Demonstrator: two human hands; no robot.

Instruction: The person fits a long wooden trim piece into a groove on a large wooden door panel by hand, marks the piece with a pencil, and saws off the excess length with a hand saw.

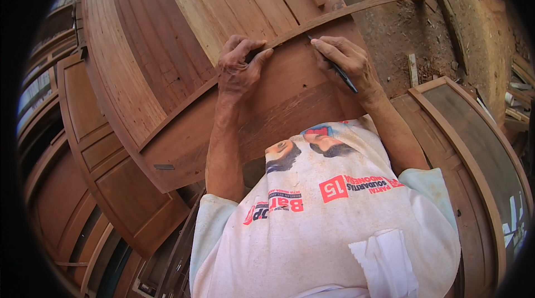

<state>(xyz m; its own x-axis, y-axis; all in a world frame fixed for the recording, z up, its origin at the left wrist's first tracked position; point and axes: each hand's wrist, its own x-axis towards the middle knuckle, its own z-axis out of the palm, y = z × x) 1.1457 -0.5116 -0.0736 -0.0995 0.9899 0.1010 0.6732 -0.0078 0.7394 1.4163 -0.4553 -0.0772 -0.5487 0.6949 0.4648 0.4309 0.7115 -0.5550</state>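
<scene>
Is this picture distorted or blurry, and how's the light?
Head view: the fisheye lens seems to bow the long, thin brown wooden strip, and black surrounds the image; the bare left hand, bare right hand and slim dark pen-like tool look fairly sharp, in soft light; stacked brown wooden doors along the left sit dimmer, with pale patches at upper left.

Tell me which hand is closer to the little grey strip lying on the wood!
Left. The left hand, at the long wooden batten, is beyond and right of the little grey strip. The right hand, holding a dark pen, is much farther right.
</scene>
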